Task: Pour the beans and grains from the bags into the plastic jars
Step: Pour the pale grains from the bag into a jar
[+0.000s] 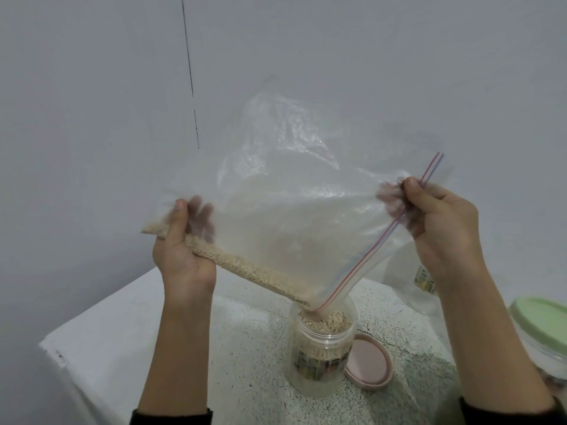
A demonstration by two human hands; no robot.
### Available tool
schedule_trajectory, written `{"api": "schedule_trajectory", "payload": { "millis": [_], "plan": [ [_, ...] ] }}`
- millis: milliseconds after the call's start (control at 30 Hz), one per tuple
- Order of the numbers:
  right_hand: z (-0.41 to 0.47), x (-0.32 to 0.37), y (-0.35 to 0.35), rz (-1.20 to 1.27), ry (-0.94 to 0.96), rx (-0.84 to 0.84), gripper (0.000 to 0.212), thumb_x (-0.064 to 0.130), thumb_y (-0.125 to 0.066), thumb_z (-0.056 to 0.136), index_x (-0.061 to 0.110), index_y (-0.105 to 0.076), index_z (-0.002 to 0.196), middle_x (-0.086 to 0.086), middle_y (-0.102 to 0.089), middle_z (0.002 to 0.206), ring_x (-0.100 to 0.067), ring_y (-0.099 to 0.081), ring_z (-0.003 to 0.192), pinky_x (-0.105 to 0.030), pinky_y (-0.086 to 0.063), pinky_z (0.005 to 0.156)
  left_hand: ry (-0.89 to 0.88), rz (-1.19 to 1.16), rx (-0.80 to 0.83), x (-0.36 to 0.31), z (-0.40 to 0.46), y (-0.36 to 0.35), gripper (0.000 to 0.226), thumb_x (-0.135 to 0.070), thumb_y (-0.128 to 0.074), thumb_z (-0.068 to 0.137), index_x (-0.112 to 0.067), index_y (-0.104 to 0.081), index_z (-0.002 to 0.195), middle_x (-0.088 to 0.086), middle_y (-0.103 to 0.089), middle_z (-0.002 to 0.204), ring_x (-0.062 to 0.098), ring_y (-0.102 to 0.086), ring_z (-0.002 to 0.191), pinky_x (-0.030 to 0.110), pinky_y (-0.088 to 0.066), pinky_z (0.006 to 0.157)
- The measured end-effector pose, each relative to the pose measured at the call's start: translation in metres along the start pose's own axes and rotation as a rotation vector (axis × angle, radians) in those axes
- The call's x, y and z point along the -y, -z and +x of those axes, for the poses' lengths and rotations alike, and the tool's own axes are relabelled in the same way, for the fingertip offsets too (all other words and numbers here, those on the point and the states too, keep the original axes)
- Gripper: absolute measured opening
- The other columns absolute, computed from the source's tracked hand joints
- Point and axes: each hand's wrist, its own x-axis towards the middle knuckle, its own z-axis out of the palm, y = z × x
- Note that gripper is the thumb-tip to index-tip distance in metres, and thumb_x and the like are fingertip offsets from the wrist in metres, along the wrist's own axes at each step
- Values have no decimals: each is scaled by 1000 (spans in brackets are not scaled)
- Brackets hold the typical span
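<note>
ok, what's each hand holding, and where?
Both grip the zip bag: left hand at its bottom corner, right hand at the zip edge.

hands: 2, left hand [184, 256] and right hand [441, 225] | clear plastic zip bag with red-and-blue seal strip [291, 210]: 1 | clear plastic jar holding pale grain [320, 351]: 1 | round pink lid lying flat [369, 363]: 1 | pale green round lid on a clear container [543, 320]: 1 | speckled white table [245, 348]: 1

Thin glossy crinkled plastic bag [294, 191], clear smooth plastic jar [319, 360], rough speckled stone-like tabletop [245, 342].
</note>
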Motion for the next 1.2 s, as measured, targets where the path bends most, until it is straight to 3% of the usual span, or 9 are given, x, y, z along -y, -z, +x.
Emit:
{"api": "schedule_trajectory", "payload": {
  "millis": [233, 433, 600, 733, 967, 1100, 1200],
  "plan": [
    [3, 10, 2, -16, 39, -16, 8, 6, -60, 89, 1, -66, 91, -22, -69, 96, -26, -70, 83, -19, -53, 61, 42, 12, -15, 8, -2, 0, 10, -14, -57, 93, -18, -62, 84, -6, -73, 70, 6, -70, 67, 20, -55, 66],
    [-1, 2, 0, 34, -23, 1, 8, 3, -57, 90, -1, -64, 90, -12, -73, 79, -19, -71, 70, -19, -54, 59, -18, 3, 34, -5, 2, -4, 9, -11, -57, 92, -15, -62, 85, -4, -72, 69, 7, -70, 65, 20, -55, 63],
    [-3, 5, -4, 68, -16, 15, 8, 3, -56, 91, 0, -63, 87, -10, -73, 73, -20, -71, 69, -18, -53, 58, -29, 4, 54, -10, 3, -6, 33, -12, -60, 90, -18, -73, 60, -3, -73, 72, 9, -70, 68, 20, -56, 65],
    [-4, 6, -6, 63, -15, 17, 8, 3, -56, 91, 1, -63, 86, -8, -73, 72, -19, -72, 70, -18, -53, 58, -35, 3, 76, -14, 5, -9, 36, -13, -60, 90, -19, -74, 57, -4, -73, 72, 9, -70, 68, 21, -56, 66],
    [-5, 8, -5, 72, -12, 16, 11, 5, -56, 91, 3, -63, 83, -7, -72, 69, -16, -71, 70, -17, -53, 60, -42, 30, 86, -16, 2, -8, 22, -13, -61, 88, -18, -72, 69, -3, -73, 76, 10, -71, 72, 22, -55, 70],
    [-5, 6, -3, 81, -16, 19, 11, 5, -55, 91, 4, -63, 84, -6, -73, 70, -15, -71, 69, -17, -53, 60, -56, 56, 102, -16, 1, -10, 4, -15, -60, 88, -17, -63, 87, -4, -74, 77, 9, -70, 72, 21, -55, 71],
    [-4, 3, -1, 108, -14, 14, 10, 5, -54, 91, 2, -62, 85, -6, -72, 69, -15, -70, 67, -17, -53, 60, -54, 81, 102, -11, 2, -6, 5, -16, -58, 90, -17, -62, 88, -5, -74, 78, 9, -71, 74, 21, -55, 72]
  ]
}}
